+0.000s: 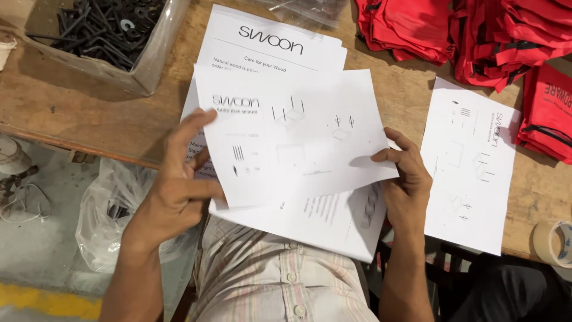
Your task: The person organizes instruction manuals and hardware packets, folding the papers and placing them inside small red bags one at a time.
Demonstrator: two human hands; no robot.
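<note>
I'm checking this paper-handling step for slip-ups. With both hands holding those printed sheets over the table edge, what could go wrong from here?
1. The left hand and right hand pinch the top sheet only at its sides; the lower sheet juts past the table edge and could slide off into the lap.
2. The sheets are fanned unevenly, so they may get mixed with the paper stack behind.
3. The single sheet lies close by and might be brushed out of place.

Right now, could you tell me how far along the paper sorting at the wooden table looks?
Looks done: nothing I can confirm. In hand: the left hand and right hand hold white printed instruction sheets together above the wooden table. Left: a white stack of sheets and a single white diagram sheet lie ungathered.
</note>
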